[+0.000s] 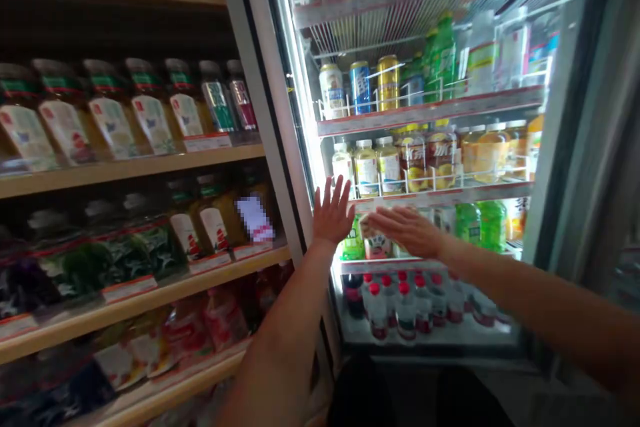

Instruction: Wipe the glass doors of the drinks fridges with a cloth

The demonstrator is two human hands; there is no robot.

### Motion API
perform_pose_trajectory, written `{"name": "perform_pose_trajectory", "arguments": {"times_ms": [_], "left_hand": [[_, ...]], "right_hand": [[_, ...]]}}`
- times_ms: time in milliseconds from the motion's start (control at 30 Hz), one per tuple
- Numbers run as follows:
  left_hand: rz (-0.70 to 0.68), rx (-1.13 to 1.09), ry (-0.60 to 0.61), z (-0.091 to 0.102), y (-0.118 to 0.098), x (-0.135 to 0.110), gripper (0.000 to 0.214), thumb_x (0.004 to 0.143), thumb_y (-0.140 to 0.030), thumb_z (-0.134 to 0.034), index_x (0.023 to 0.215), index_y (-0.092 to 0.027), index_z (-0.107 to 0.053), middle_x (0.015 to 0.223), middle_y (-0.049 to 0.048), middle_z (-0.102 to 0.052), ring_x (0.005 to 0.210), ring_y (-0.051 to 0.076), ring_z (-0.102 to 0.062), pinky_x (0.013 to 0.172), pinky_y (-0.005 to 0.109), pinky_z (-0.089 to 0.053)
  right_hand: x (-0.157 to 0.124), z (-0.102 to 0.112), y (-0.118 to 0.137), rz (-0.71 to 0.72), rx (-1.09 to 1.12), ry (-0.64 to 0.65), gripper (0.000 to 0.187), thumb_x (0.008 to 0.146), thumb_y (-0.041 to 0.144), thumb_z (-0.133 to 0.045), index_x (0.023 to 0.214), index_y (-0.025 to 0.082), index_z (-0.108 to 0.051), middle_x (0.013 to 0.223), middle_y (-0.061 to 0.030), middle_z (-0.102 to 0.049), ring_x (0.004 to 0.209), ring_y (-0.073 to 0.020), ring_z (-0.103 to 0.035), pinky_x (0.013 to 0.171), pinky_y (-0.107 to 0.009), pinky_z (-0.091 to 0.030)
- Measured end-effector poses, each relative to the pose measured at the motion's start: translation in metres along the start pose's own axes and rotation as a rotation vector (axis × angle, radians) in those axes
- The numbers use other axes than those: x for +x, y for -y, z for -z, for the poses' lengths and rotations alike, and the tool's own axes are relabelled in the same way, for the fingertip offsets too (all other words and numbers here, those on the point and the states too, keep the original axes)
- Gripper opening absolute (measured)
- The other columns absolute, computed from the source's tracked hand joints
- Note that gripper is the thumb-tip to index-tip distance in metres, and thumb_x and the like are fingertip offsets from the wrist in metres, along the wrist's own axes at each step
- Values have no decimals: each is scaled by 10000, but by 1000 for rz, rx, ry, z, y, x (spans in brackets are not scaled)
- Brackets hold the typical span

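My left hand point(331, 212) is raised with fingers spread, palm toward the left edge of an open drinks fridge point(300, 167). My right hand point(407, 230) reaches in from the right with fingers stretched out flat, just in front of a small pale bottle point(376, 240) on the third wire shelf. Whether it touches that bottle is unclear. A green bottle point(354, 242) stands just left of it, below my left hand.
Fridge shelves hold cans point(360, 85), yellow-capped bottles point(367, 167), green bottles point(440, 57) and red-capped bottles point(400, 303) at the bottom. The glass door point(575, 113) stands open on the right. Wooden shelves point(150, 167) of jars and bottles fill the left.
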State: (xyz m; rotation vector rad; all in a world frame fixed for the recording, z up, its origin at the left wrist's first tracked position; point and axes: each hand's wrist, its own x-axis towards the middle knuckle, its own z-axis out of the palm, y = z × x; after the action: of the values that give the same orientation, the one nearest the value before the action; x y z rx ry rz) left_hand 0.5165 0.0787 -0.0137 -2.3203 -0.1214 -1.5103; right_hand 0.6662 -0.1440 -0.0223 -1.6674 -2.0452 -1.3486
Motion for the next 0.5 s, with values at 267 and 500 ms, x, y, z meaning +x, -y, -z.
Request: {"name": "perform_pose_trajectory", "arguments": {"times_ms": [267,500], "left_hand": [[21,-1,-166,-6,2,-7,613,1047,-332,-488,1634,-248,-333,1657,61,-330,1593,288,-77,1314,564,-52],[-2,-26,-235,8,13,20,605,1058,-316,-491,1637,-257,-324,1670,67,-304,1592,289,-126,1315,546,-46]], "right_hand": [[56,41,-56,-516,-200,-442,719,1027,131,-375,1662,326,-99,1680,-15,-295,1582,-264,-228,1283,-540,-280],[59,58,-81,-172,-151,-273,768,987,46,-371,1643,391,-171,1629,59,-405,1545,-205,-339,1289,-504,-298]]}}
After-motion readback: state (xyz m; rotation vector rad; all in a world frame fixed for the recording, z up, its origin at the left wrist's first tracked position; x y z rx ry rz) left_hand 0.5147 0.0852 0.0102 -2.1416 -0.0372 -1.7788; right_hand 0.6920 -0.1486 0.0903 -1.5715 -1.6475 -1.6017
